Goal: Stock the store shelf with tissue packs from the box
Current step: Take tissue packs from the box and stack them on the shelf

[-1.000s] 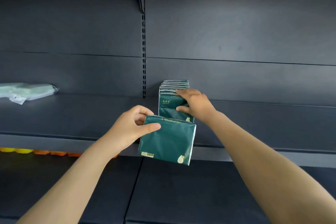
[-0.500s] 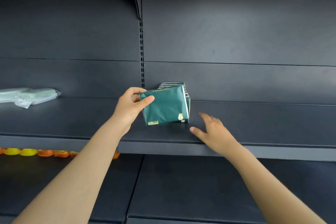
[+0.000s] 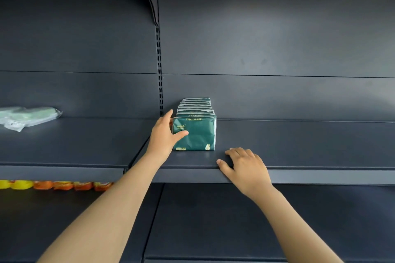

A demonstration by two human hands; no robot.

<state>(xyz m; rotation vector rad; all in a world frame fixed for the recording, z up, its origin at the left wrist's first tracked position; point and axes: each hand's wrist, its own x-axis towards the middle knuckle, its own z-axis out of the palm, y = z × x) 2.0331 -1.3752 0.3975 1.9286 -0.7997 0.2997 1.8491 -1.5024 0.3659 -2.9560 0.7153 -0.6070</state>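
Resting flat on the front lip of the dark grey metal shelf point(image 3: 310, 145), the right hand point(image 3: 245, 168) holds nothing, while just beyond it the left hand point(image 3: 163, 135) grips the dark green plastic-wrapped tissue pack point(image 3: 197, 134) by its left edge, thumb across the front face, fingers mostly hidden but probably curled behind. That pack stands upright on the shelf, fronting a row of matching green packs point(image 3: 196, 105) that runs toward the back panel point(image 3: 277, 96). It looks light and squashy under glossy, slippery film, so a gentle pinch across a side edge should suit it.
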